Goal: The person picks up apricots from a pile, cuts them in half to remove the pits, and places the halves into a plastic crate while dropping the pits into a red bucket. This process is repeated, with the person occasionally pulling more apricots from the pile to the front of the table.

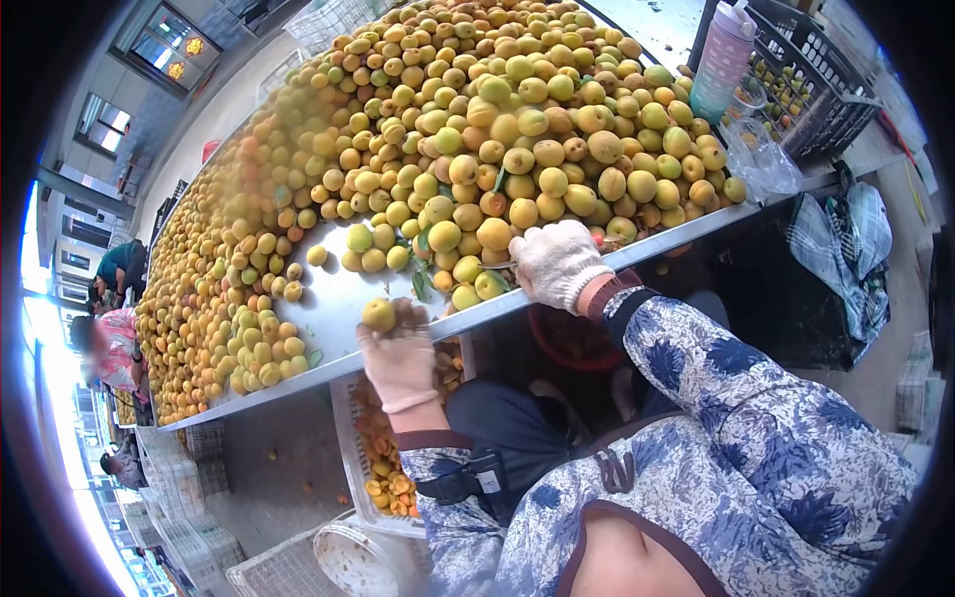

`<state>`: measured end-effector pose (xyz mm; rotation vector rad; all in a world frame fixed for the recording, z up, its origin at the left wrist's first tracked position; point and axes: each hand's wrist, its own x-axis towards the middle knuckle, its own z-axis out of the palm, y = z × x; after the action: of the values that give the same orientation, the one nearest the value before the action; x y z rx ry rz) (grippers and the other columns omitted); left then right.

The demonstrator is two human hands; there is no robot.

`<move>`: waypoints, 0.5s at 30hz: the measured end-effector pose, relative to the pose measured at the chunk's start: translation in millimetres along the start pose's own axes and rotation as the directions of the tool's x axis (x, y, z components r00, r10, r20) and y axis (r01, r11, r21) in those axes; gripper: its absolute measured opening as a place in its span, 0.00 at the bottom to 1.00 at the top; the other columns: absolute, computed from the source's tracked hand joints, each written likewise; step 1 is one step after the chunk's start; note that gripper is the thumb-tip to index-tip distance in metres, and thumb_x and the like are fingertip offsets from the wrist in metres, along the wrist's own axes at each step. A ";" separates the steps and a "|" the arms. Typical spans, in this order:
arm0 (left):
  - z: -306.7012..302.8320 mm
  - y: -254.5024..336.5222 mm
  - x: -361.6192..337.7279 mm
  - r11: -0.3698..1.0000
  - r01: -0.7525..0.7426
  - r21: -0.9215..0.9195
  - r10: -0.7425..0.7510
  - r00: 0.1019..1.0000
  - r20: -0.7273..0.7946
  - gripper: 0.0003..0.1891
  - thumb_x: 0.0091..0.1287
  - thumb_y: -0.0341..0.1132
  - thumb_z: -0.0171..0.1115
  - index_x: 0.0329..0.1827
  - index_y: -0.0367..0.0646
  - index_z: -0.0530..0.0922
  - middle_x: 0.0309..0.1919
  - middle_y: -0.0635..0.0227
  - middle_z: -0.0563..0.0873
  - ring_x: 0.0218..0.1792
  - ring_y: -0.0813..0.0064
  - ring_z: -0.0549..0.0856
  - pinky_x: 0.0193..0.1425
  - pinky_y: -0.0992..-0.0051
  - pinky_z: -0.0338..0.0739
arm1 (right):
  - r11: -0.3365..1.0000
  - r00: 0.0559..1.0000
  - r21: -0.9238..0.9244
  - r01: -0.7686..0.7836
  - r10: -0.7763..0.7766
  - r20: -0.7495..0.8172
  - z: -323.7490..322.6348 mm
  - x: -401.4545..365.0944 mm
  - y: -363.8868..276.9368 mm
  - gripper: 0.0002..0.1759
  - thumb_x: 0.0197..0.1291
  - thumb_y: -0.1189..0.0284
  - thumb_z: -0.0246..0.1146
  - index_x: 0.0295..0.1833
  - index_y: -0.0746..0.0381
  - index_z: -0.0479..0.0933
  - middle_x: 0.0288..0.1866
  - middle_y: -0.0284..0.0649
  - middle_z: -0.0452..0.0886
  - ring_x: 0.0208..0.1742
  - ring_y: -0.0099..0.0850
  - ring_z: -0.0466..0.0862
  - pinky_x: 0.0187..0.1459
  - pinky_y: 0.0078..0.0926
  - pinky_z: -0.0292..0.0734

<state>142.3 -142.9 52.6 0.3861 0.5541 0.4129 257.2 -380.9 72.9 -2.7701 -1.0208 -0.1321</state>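
Observation:
A large heap of yellow-orange fruit [517, 159] covers a metal-edged table [333, 333]. My left hand [396, 358], in a pale glove with darker fingertips, is at the table's front edge, its fingers closed around a yellow-green fruit [378, 314]. Further right, my right hand [559, 264] wears a whitish glove and rests at the table edge against the front of the heap. Its fingers are curled and face away, and whatever they hold is hidden. Several fruits and a few green leaves [422, 283] lie between the two hands.
Below the table edge, a white crate [358, 448] holds halved fruit, with a white bucket [358, 559] near it. A pink-and-teal bottle [723, 62], a plastic bag [761, 164] and a black crate [831, 119] are at the right. Other people [117, 348] are at the far left.

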 end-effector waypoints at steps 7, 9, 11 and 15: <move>56.5 34.9 28.9 0.948 -0.294 0.119 0.221 0.882 0.417 0.20 0.77 0.41 0.49 0.66 0.40 0.70 0.60 0.56 0.73 0.62 0.58 0.74 0.69 0.57 0.72 | 1.000 1.000 -0.013 0.000 0.000 0.002 -1.0 0.2 -1.4 0.08 0.58 0.65 0.59 0.38 0.55 0.81 0.34 0.38 0.85 0.36 0.38 0.87 0.37 0.42 0.77; 106.0 29.2 14.6 0.929 -0.309 0.206 0.195 0.878 0.436 0.21 0.78 0.41 0.49 0.67 0.38 0.68 0.62 0.53 0.73 0.61 0.57 0.75 0.69 0.56 0.72 | 1.000 1.000 -0.020 0.000 0.000 0.010 -2.2 1.0 -0.5 0.08 0.58 0.65 0.60 0.38 0.55 0.81 0.34 0.38 0.85 0.36 0.37 0.87 0.37 0.42 0.77; 117.2 31.0 11.4 0.899 -0.324 0.294 0.168 0.876 0.451 0.23 0.78 0.42 0.48 0.68 0.36 0.66 0.64 0.51 0.73 0.60 0.57 0.77 0.70 0.56 0.71 | 1.000 1.000 -0.016 -0.002 0.002 0.004 -0.8 1.3 -0.7 0.08 0.58 0.65 0.60 0.37 0.55 0.81 0.34 0.38 0.85 0.36 0.37 0.87 0.37 0.42 0.77; 110.7 32.9 27.1 0.637 -0.468 0.613 0.194 0.866 0.460 0.21 0.77 0.38 0.52 0.68 0.35 0.70 0.59 0.55 0.80 0.53 0.63 0.83 0.61 0.63 0.79 | 1.000 1.000 0.003 0.004 -0.004 0.001 -3.8 1.1 -0.1 0.08 0.58 0.65 0.60 0.37 0.55 0.81 0.33 0.38 0.85 0.36 0.37 0.88 0.37 0.41 0.78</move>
<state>217.9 -128.6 142.8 1.3223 0.2532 0.4651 257.9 -380.9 76.8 -2.7663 -1.0261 -0.1292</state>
